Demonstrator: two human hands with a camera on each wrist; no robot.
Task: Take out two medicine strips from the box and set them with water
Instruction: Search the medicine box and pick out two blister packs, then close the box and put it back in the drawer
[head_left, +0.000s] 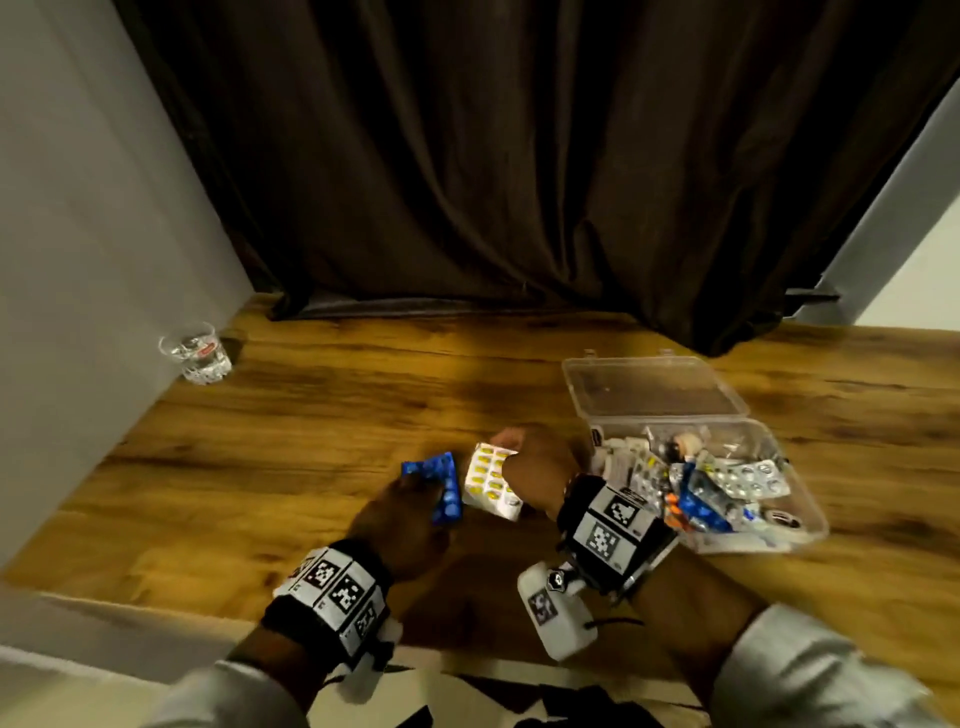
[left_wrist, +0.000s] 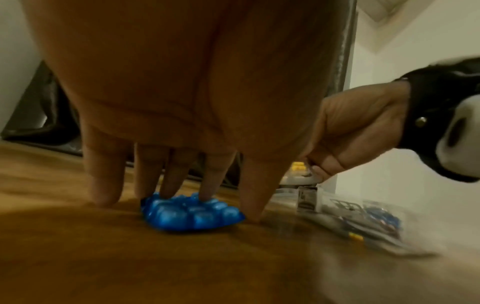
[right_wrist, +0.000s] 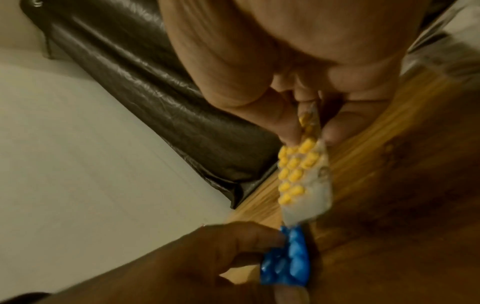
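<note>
Blue strip (head_left: 440, 483) in left hand (head_left: 400, 525), yellow strip (head_left: 488, 480) in right hand (head_left: 535, 467) — one each

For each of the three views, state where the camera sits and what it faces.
Head: worn on the head, facing forward and down at table, open box, glass; left hand, right hand and sleeves show.
Left wrist: along left hand's palm at blue strip under its fingertips.
Right wrist: along right hand, which pinches yellow strip.
Shared: both wrist views show the blue strip.

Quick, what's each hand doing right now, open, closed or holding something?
Left hand: grips the blue strip against the table.
Right hand: pinches the yellow strip.
</note>
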